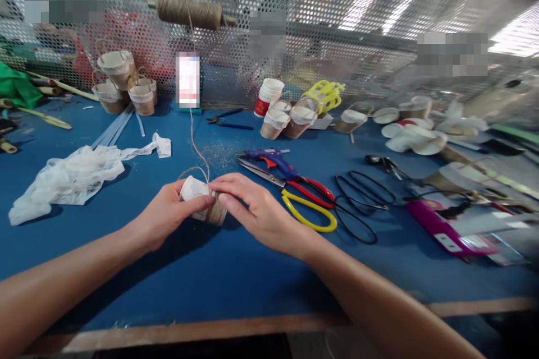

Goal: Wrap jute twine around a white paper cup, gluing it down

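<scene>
A small white paper cup [193, 187], partly wound with brown twine, lies tilted over the blue table. My left hand [170, 207] is closed round it, thumb across its side. The fingers of my right hand [248, 202] pinch the jute twine [193, 134] against the cup's wrapped part. From there the twine runs up to a spool [189, 13] on a rod at the mesh panel. A twine loop stands out beside the cup's rim. My fingers hide part of the cup.
Right of my hands lie scissors [309, 210] with red and yellow handles, a blue glue gun [272, 160] and a black cord [357, 202]. White lace [67, 179] is heaped at left. Twine-wrapped cups [115, 84] stand at the back. A purple power strip [446, 230] lies far right.
</scene>
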{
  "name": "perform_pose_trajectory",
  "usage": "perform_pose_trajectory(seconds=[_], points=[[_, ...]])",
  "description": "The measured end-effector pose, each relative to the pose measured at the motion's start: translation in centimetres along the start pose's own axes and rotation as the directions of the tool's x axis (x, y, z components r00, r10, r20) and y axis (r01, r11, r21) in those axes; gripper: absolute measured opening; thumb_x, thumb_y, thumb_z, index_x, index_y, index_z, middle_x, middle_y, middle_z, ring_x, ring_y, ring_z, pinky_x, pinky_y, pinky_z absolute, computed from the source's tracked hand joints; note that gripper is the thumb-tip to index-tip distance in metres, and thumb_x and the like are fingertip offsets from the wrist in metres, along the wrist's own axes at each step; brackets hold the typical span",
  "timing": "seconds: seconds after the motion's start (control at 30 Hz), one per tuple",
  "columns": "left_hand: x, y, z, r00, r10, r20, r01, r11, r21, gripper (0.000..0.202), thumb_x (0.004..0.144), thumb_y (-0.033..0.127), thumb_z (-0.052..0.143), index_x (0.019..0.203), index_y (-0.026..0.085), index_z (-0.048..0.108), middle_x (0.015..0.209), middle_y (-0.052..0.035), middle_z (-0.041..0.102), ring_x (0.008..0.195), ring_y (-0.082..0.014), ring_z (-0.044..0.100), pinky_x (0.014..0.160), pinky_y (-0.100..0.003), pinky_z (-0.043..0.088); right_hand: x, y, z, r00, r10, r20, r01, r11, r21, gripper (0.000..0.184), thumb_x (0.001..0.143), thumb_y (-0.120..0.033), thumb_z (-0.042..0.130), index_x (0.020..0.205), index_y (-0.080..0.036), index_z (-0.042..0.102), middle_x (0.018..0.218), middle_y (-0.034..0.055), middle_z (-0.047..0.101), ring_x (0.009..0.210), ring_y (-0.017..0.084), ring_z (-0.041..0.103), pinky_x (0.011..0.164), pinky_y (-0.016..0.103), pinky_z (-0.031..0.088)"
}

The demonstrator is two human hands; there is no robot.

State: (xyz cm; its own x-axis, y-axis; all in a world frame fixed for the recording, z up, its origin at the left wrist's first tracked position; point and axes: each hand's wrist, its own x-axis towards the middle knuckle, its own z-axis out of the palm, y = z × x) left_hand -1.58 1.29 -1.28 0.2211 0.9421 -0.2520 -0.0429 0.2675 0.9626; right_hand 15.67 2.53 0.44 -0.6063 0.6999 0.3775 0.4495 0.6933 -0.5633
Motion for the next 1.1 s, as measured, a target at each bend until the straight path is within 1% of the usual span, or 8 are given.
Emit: perform_pose_trajectory(seconds=[0.1, 0.2, 0.47, 0.63, 0.7, 0.8, 0.93, 1.1], points=[[0.0, -0.1, -0.1, 1.000, 0.016, -0.023, -0.016, 1.000, -0.005, 0.028, 0.066, 0.030, 0.067, 0.085, 0.013, 0.058, 0.078, -0.0024, 0.062, 0.069, -0.0124, 0.053, 0.067, -0.024, 0.039, 0.5, 0.9, -2.7, 0.979, 0.175, -0.109, -0.193, 0.962, -0.195, 0.025, 0.084, -0.025, 0.043, 0.103, -0.014, 0.056, 0.102, 0.0075, 0.060, 0.094, 0.015, 0.055, 0.084, 0.029, 0.042], [0.1, -0.1, -0.2, 0.998, 0.045, -0.038, -0.044, 0.999, 0.031, 0.030, 0.067, 0.031, 0.066, 0.088, 0.012, 0.058, 0.084, -0.0044, 0.063, 0.074, -0.0138, 0.054, 0.070, -0.025, 0.039, 1.0, 3.7, -5.5, 0.856, 0.482, -0.187, -0.503, 0.692, -0.517, 0.030, 0.081, -0.028, 0.044, 0.105, -0.013, 0.055, 0.105, 0.0125, 0.059, 0.094, 0.022, 0.055, 0.082, 0.036, 0.041], [0.7, -0.6, -0.4, 0.990, 0.118, -0.076, -0.107, 0.985, 0.139, 0.029, 0.070, 0.034, 0.061, 0.090, 0.012, 0.057, 0.085, -0.0048, 0.063, 0.076, -0.0155, 0.056, 0.072, -0.027, 0.041, 1.7, 9.7, -6.4, 0.737, 0.671, -0.078, -0.606, 0.606, -0.515, 0.012, 0.064, -0.013, 0.051, 0.071, -0.013, 0.061, 0.071, 0.0107, 0.063, 0.066, 0.023, 0.058, 0.056, 0.030, 0.039], [0.6, -0.4, -0.5, 0.993, 0.109, -0.037, -0.103, 0.984, 0.146, 0.029, 0.068, 0.028, 0.061, 0.092, 0.013, 0.055, 0.087, -0.0042, 0.064, 0.078, -0.0153, 0.058, 0.073, -0.026, 0.042, 1.4, 6.7, -7.6, 0.719, 0.682, -0.132, -0.675, 0.642, -0.363, 0.015, 0.069, -0.019, 0.049, 0.080, -0.015, 0.059, 0.066, 0.0039, 0.061, 0.059, 0.017, 0.056, 0.051, 0.027, 0.039], [0.5, -0.2, -0.4, 0.996, 0.087, -0.004, -0.085, 0.984, 0.155, 0.032, 0.064, 0.024, 0.065, 0.092, 0.013, 0.054, 0.086, -0.0029, 0.064, 0.077, -0.0153, 0.059, 0.072, -0.026, 0.043, 0.9, 4.9, -8.0, 0.720, 0.681, -0.133, -0.693, 0.716, -0.088, 0.017, 0.067, -0.022, 0.055, 0.083, -0.017, 0.056, 0.072, 0.0027, 0.062, 0.063, 0.015, 0.057, 0.055, 0.026, 0.043], [0.5, 0.0, -0.3, 0.998, 0.058, 0.005, -0.058, 0.986, 0.154, 0.033, 0.059, 0.019, 0.067, 0.089, 0.014, 0.053, 0.081, -0.0013, 0.065, 0.074, -0.0151, 0.060, 0.070, -0.026, 0.045, 0.2, 2.6, -7.9, 0.724, 0.684, 0.092, -0.674, 0.671, 0.309, 0.018, 0.064, -0.026, 0.062, 0.076, -0.017, 0.052, 0.067, 0.0016, 0.062, 0.060, 0.014, 0.058, 0.058, 0.026, 0.046], [0.7, 0.0, -0.3, 0.999, 0.041, 0.007, -0.041, 0.989, 0.141, 0.033, 0.059, 0.017, 0.067, 0.089, 0.014, 0.053, 0.083, -0.0023, 0.066, 0.075, -0.0161, 0.061, 0.071, -0.028, 0.045, -0.6, 0.8, -6.4, 0.804, 0.580, 0.129, -0.579, 0.716, 0.390, 0.020, 0.067, -0.028, 0.064, 0.081, -0.017, 0.055, 0.082, 0.0045, 0.066, 0.074, 0.016, 0.062, 0.065, 0.026, 0.048], [0.8, -0.2, -0.6, 0.999, 0.029, 0.041, -0.034, 0.990, 0.137, 0.033, 0.060, 0.019, 0.067, 0.090, 0.014, 0.054, 0.081, -0.0020, 0.066, 0.073, -0.0153, 0.061, 0.070, -0.027, 0.045, -1.5, 0.3, -5.5, 0.831, 0.513, 0.216, -0.544, 0.664, 0.512, 0.019, 0.072, -0.026, 0.060, 0.089, -0.018, 0.059, 0.065, -0.0011, 0.062, 0.048, 0.007, 0.053, 0.047, 0.020, 0.044]])
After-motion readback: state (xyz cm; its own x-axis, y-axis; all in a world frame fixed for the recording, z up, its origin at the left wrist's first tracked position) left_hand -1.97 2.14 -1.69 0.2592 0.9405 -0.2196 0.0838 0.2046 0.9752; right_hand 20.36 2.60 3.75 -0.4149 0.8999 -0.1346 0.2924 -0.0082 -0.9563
